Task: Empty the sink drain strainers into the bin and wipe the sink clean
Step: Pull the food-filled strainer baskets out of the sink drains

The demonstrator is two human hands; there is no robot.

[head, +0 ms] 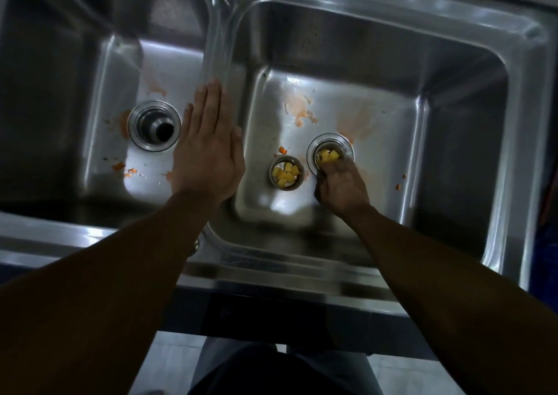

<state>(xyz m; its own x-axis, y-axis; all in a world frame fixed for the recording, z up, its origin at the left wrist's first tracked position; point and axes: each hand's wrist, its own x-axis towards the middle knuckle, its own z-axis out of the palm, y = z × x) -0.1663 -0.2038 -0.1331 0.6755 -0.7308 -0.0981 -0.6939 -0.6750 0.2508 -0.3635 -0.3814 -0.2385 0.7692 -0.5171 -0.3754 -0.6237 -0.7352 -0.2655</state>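
Dim steel double sink [302, 274], its floors smeared orange. The right hand [341, 183] curls its fingers on a strainer [329, 156] of yellow scraps seated in the drain. Just left of that grip stands a second strainer [286, 172]. Further left, the left hand [208, 156] lies flat, fingers straight, on the divider [217, 47].

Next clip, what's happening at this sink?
A person leans over a double sink. The right hand grips the strainer seated in the right drain, full of yellow scraps. A second strainer, also full, stands beside it on the basin floor. The left hand rests flat on the divider. The left drain is open; orange smears mark both basins.
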